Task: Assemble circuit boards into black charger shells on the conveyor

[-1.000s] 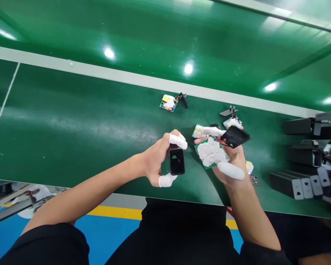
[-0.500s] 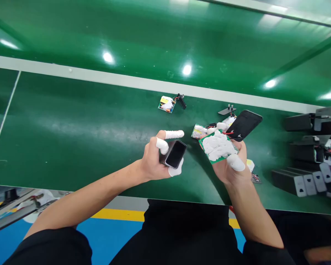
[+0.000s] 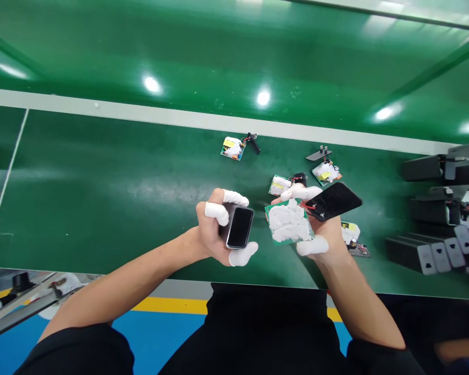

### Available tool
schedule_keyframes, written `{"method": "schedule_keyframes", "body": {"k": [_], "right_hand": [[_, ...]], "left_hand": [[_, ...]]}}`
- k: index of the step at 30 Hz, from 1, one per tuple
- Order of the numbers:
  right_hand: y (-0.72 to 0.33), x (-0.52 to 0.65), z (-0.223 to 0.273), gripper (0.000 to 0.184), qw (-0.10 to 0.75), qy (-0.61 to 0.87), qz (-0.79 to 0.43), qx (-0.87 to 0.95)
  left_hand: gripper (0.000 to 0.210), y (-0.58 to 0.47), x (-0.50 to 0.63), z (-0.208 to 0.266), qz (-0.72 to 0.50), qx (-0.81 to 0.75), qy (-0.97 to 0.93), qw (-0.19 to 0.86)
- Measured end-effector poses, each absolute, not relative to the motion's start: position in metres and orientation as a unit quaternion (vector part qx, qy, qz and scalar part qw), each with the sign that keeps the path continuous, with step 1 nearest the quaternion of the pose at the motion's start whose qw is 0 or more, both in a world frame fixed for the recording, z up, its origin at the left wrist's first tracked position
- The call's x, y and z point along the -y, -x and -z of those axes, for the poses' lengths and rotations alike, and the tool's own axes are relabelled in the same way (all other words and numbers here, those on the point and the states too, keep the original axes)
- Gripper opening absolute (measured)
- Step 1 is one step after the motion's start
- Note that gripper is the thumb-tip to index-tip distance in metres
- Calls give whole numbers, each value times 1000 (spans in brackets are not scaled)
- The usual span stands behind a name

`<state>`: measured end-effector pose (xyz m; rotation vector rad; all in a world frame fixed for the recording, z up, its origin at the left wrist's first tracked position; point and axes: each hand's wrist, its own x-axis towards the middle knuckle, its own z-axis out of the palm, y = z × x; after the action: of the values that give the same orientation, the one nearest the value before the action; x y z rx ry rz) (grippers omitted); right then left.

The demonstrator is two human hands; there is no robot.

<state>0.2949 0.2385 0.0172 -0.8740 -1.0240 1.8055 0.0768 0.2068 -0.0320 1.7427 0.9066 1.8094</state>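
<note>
White finger cots cover several fingertips on both hands. My left hand [image 3: 214, 229] is closed around a dark rectangular casing [image 3: 240, 227], whose open or glossy black end faces right and up; I cannot tell which. In my right hand [image 3: 323, 234] is a green circuit board [image 3: 289, 223] coated with white paste, gripped between thumb and fingers. Red wires join the board to a black end plate [image 3: 335, 201], which sticks out to the right above my palm. The casing and the board are apart, side by side over the table.
Behind my right hand lie two more pasted circuit boards, one in the middle [image 3: 280, 185] and one farther right [image 3: 326, 172]. Another board [image 3: 233, 148] lies toward the back. Beside my right wrist is a part with a yellow label [image 3: 350, 233]. Grey casings [image 3: 410, 254] stand at the far right.
My right hand has moved left and slightly down with the board, uncovering the boards behind it. My left hand has shifted slightly left and down, its index finger now bent closer to the casing.
</note>
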Motion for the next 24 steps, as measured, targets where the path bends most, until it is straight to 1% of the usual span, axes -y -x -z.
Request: {"method": "schedule_keyframes", "body": {"k": [4, 8, 10, 12, 16, 19, 24], "right_hand": [[-293, -238, -11, 81, 447, 330, -716, 422], [-290, -235, -9, 80, 462, 368, -687, 423], [-288, -235, -11, 78, 470, 386, -665, 433], [-286, -235, -13, 78, 476, 394, -648, 445], [-285, -236, -14, 73, 478, 411, -621, 466], [-285, -237, -14, 68, 477, 422, -592, 493], [-284, -237, -15, 62, 464, 438, -566, 522]], "left_hand": [[69, -82, -208, 37, -679, -322, -622, 221], [58, -82, -210, 37, -675, -303, -633, 228], [56, -81, -211, 39, -677, -298, -632, 232], [59, -80, -211, 43, -679, -305, -626, 232], [76, -75, -210, 51, -641, -337, -649, 232], [85, -72, -210, 52, -627, -328, -666, 236], [87, -72, -211, 50, -631, -312, -664, 251]]}}
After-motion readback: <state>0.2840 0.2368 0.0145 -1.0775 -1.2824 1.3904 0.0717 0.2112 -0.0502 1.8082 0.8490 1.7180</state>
